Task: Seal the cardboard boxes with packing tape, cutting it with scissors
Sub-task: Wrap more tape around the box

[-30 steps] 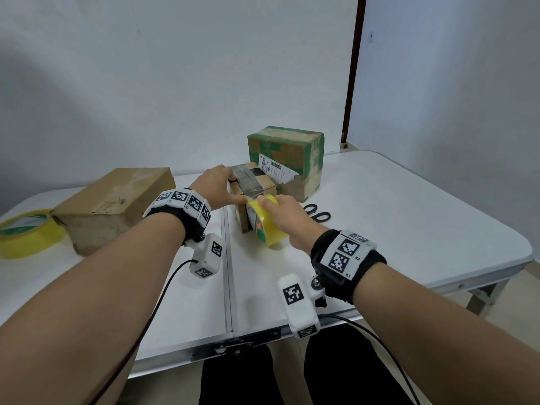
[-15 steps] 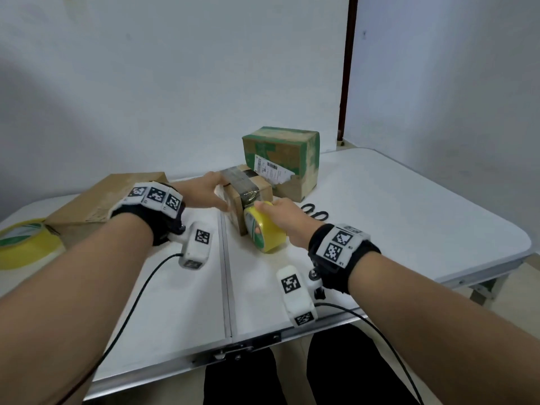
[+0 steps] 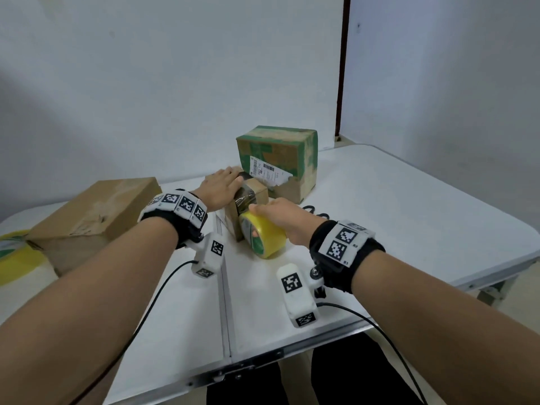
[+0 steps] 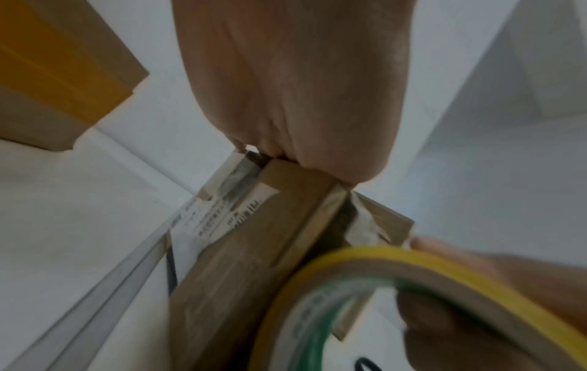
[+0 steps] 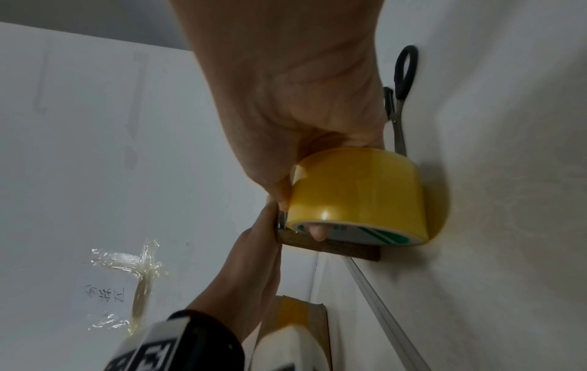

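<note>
A small cardboard box [image 3: 258, 192] with dark tape across its top stands mid-table. My left hand [image 3: 221, 186] lies flat on its top, fingers stretched toward the far end; in the left wrist view the palm [image 4: 292, 100] covers the box [image 4: 254, 263]. My right hand [image 3: 282, 215] grips a yellow tape roll [image 3: 264, 238] held against the box's near face. In the right wrist view a finger sits inside the roll [image 5: 359, 190] and the thumb is on its outer side. Black-handled scissors [image 3: 315, 212] lie on the table just behind my right hand, also in the right wrist view [image 5: 401, 82].
A taller box with green tape and a label [image 3: 279, 159] stands right behind the small one. A large brown box [image 3: 93, 217] sits at the left, with a second yellow tape roll [image 3: 13, 254] beside it. The white folding table [image 3: 409, 229] has a centre seam.
My left hand has slid from the box's near left corner onto its top, toward the far end. My right hand has kept the roll at the box's near face, slightly lower.
</note>
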Action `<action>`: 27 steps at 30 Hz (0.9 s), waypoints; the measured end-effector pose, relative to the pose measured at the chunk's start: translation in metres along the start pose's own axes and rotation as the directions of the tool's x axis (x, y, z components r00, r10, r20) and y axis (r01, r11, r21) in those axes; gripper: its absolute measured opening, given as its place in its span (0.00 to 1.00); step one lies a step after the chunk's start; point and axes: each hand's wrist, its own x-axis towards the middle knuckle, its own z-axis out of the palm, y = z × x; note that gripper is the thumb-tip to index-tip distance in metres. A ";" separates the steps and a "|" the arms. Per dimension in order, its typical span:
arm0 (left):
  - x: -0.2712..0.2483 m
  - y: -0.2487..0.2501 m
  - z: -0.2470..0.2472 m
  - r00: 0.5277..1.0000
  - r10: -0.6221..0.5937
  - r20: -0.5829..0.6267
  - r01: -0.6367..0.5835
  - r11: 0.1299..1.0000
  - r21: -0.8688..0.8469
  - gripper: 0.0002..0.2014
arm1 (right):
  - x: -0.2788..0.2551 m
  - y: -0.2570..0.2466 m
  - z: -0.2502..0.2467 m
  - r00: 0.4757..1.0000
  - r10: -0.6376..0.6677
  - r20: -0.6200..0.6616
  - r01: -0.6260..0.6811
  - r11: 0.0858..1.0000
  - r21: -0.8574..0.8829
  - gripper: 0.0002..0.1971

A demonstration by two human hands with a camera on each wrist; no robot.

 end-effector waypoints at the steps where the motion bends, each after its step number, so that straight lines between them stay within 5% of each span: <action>1: -0.006 0.004 0.002 0.999 0.025 0.020 -0.027 0.996 0.080 0.26 | 0.001 0.001 0.001 1.000 -0.004 -0.003 0.004 1.000 -0.009 0.09; 4: -0.027 0.016 0.009 0.995 0.050 0.085 -0.066 0.978 0.195 0.27 | 0.003 0.003 0.005 0.999 -0.026 -0.027 0.025 0.999 -0.043 0.08; 11: -0.049 0.023 0.019 0.980 0.166 0.107 -0.167 0.986 -0.005 0.27 | 0.001 0.009 0.011 0.997 -0.060 -0.057 0.055 0.996 -0.071 0.06; 17: -0.049 0.017 0.015 0.982 0.174 0.078 -0.161 0.975 -0.152 0.25 | -0.015 0.004 0.008 0.999 -0.014 -0.033 0.007 0.978 -0.210 0.26; 22: -0.043 0.012 0.014 0.983 0.175 0.047 -0.166 0.973 -0.158 0.23 | -0.028 -0.004 -0.007 0.999 0.023 -0.023 -0.026 0.991 -0.131 0.07; 27: -0.041 0.012 0.015 0.985 0.175 0.005 -0.172 0.977 -0.129 0.23 | -0.036 -0.011 -0.006 1.000 -0.022 -0.018 0.018 0.978 -0.208 0.17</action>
